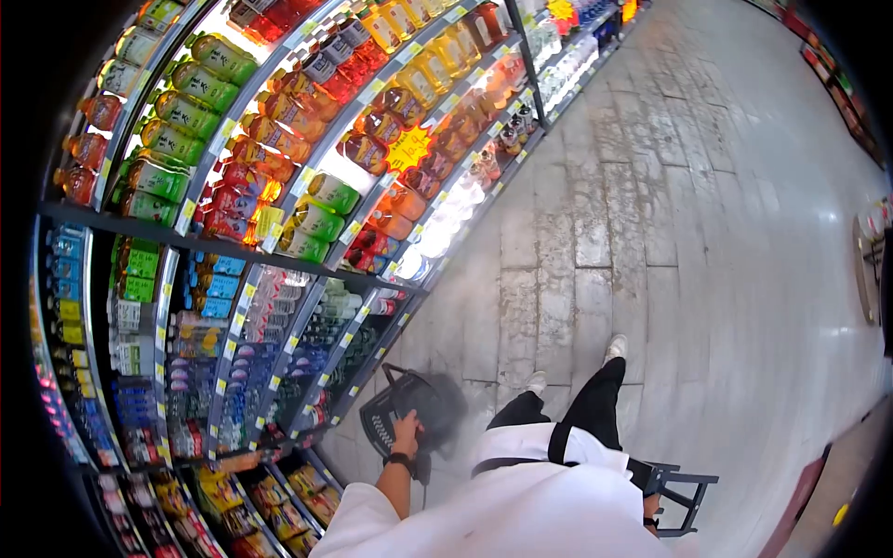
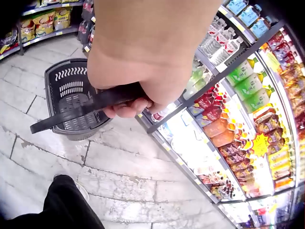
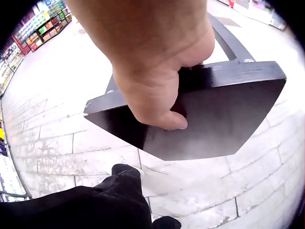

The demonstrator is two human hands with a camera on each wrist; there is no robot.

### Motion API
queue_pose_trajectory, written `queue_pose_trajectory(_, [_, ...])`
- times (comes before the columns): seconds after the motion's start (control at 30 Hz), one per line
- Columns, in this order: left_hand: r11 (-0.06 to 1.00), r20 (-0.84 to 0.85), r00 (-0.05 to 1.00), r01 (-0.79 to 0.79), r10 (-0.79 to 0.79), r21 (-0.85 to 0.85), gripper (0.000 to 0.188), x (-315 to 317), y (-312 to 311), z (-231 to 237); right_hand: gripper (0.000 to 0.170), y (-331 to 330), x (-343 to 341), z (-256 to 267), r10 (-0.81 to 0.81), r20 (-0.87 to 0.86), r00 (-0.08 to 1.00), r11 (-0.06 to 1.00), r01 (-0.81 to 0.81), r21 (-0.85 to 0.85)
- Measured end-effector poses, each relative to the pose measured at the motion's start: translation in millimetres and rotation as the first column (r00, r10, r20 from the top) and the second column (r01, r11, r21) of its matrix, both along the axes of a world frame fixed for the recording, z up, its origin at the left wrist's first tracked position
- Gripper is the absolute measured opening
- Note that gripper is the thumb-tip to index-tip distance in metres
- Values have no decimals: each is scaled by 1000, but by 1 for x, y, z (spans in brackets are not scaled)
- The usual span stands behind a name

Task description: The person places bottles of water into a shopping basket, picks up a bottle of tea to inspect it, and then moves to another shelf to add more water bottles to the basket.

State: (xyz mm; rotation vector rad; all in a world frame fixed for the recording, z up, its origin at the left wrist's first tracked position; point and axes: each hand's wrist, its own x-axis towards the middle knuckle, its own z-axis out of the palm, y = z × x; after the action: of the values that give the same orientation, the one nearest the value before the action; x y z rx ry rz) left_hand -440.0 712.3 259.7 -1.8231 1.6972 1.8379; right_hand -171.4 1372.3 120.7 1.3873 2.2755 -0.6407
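Note:
My left hand [image 1: 406,434] hangs low beside the drink shelves and grips the handle [image 2: 71,116] of a dark grey plastic shopping basket [image 2: 49,90]. In the left wrist view, the fingers curl under that handle and nothing shows inside the slotted basket. My right hand [image 3: 155,98], down at my other side, holds a black stool [image 3: 224,112] by its flat seat. The thumb lies over the seat's face, while the other fingers are hidden behind its edge. Past my hip, the legs of the stool stick out to the right in the head view.
Lit shelves [image 1: 307,177] of bottled drinks run along the left, with water and soft drinks lower down. Bagged snacks [image 1: 219,498] fill racks at the lower left. A worn tiled aisle [image 1: 595,232] stretches ahead. Other displays [image 1: 842,102] stand along the far right.

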Motion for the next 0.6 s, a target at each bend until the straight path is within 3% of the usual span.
queue_pose_trajectory(0.03, [1000, -34, 999, 9, -10, -15, 17, -5, 15, -4, 45, 19, -52, 44, 6, 10, 1000, 996, -5, -94])
queue_pose_trajectory(0.07, [1000, -44, 999, -17, 17, -3, 17, -10, 33, -7, 50, 47, -60, 16, -12, -117, 993, 996, 2, -86])
queue_pose_trajectory(0.1, [999, -68, 998, -15, 12, -42, 16, -22, 49, -13, 55, 74, -75, -10, 47, -84, 995, 998, -51, -46])
queue_pose_trajectory(0.17, [996, 4, 1000, -11, 11, -89, 15, -22, 86, -8, 66, 123, -131, 10, 116, 8, 993, 992, -115, -58])
queue_pose_trajectory(0.2, [996, 6, 999, -46, 46, -77, 15, -20, 109, -5, 66, 153, -138, -19, 160, -55, 986, 985, -163, -55])
queue_pose_trajectory(0.27, [970, -83, 996, 7, -28, -242, 16, -16, 143, -4, 64, 170, -207, 13, 189, -112, 976, 980, -195, -42])
queue_pose_trajectory(0.33, [965, -131, 990, 21, -57, -260, 16, -2, 182, -6, 62, 186, -288, 50, 254, 27, 967, 962, -255, 98])
queue_pose_trajectory(0.37, [945, -111, 984, 101, -142, -312, 14, 1, 198, -4, 69, 216, -311, 24, 353, 6, 936, 935, -353, 11])
queue_pose_trajectory(0.4, [909, -89, 969, 180, -229, -376, 12, -3, 204, -3, 83, 226, -344, 31, 438, 2, 899, 899, -438, 6])
queue_pose_trajectory(0.43, [900, -85, 962, 209, -259, -382, 14, 3, 208, -13, 96, 241, -375, 26, 420, -23, 907, 906, -421, -43])
queue_pose_trajectory(0.47, [892, -68, 957, 236, -282, -386, 17, 13, 214, -21, 95, 246, -408, 35, 375, -64, 925, 920, -380, -95])
queue_pose_trajectory(0.5, [885, -59, 954, 249, -295, -392, 16, 13, 222, -16, 74, 251, -432, 30, 449, -110, 887, 892, -452, 2])
queue_pose_trajectory(0.53, [878, -49, 949, 269, -312, -395, 15, 11, 233, -8, 53, 256, -457, 24, 435, -150, 888, 895, -445, -36])
queue_pose_trajectory(0.6, [895, -9, 941, 320, -340, -311, 12, 5, 241, -1, 39, 242, -492, 42, 445, -322, 836, 890, -452, 58])
